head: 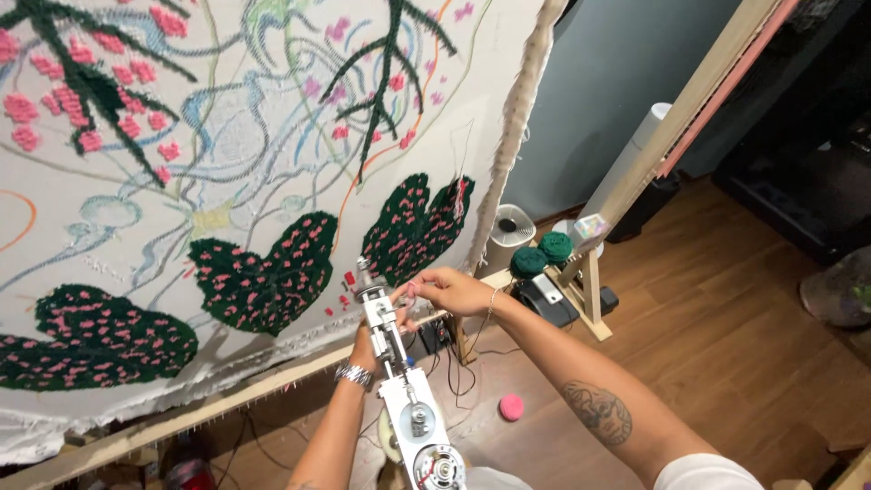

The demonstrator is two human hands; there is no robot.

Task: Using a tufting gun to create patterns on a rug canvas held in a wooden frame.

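Observation:
A white tufting gun points up at a stretched cloth tufted with dark green leaves and pink dots. My left hand, with a metal bracelet at the wrist, grips the gun's body from below. My right hand is at the gun's tip, fingers pinched on pink yarn near the needle. The gun's tip is close to the cloth between two green leaf shapes.
A wooden frame holds the cloth. Two dark green yarn balls sit on its lower right corner beside a black device. A pink yarn ball lies on the wooden floor. A white cylinder stands behind.

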